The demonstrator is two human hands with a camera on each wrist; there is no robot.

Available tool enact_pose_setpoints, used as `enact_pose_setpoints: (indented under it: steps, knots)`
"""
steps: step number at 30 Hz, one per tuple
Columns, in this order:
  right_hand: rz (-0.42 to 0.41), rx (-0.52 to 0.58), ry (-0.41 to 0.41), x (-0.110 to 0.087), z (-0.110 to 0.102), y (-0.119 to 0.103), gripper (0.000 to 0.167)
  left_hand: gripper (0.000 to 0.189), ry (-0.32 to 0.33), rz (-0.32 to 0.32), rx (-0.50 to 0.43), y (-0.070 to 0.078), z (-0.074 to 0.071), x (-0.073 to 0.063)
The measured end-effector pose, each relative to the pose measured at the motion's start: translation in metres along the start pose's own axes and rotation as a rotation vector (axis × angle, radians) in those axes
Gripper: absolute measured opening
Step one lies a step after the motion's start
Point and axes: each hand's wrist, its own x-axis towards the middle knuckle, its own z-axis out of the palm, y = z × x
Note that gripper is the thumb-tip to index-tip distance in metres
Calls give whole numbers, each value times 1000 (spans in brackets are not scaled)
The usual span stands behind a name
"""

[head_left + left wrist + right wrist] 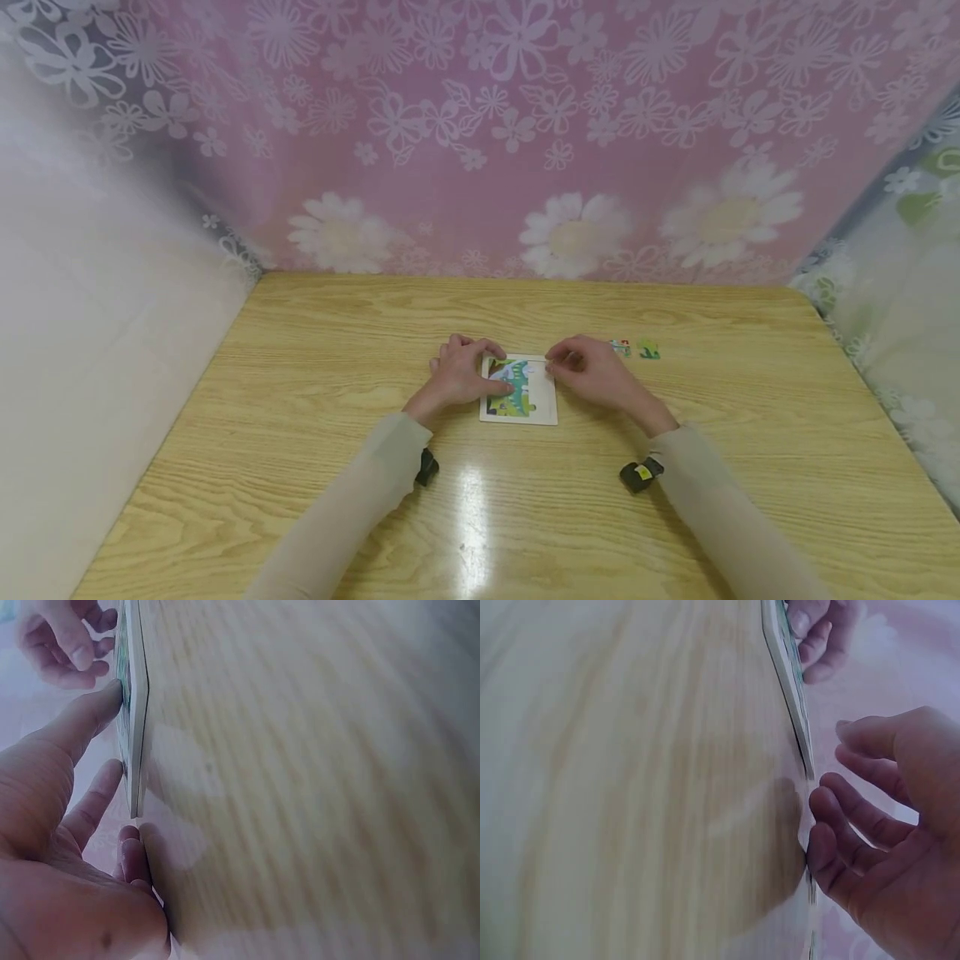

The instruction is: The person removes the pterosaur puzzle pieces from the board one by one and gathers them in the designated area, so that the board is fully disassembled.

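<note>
A small square puzzle board [546, 408] with a pale frame lies on the wooden table. Joined jigsaw pieces [517, 402] showing a green-blue dinosaur fill its left part; the right part is bare and pale. My left hand [461, 372] spans the left side, its thumb pressing on the pieces and its index finger at the far edge. At the board's far right corner is my right hand [592, 371], thumb and index tips close together and the other fingers loosely bent. No piece shows between those tips in the right wrist view, where the hand [900, 802] is seen side-on.
Beyond my right hand lie two loose puzzle pieces, a green one [649, 349] and a red-and-blue one [621, 347] partly hidden by the hand. A flowered pink curtain [465, 167] hangs behind the table [337, 333], with pale cloth at both sides.
</note>
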Motion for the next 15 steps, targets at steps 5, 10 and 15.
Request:
enact_pose_setpoints:
  steps: [5,10,15]
  knots:
    - [-28,-29,-33,7,7,-3,17,48,-6,-10,5,0,0,1]
    - [-51,-60,-50,11,11,-5,16,48,-5,-13,5,-1,1,2]
    - [-62,-67,-45,14,12,-10,10,48,-1,-16,7,-2,2,4]
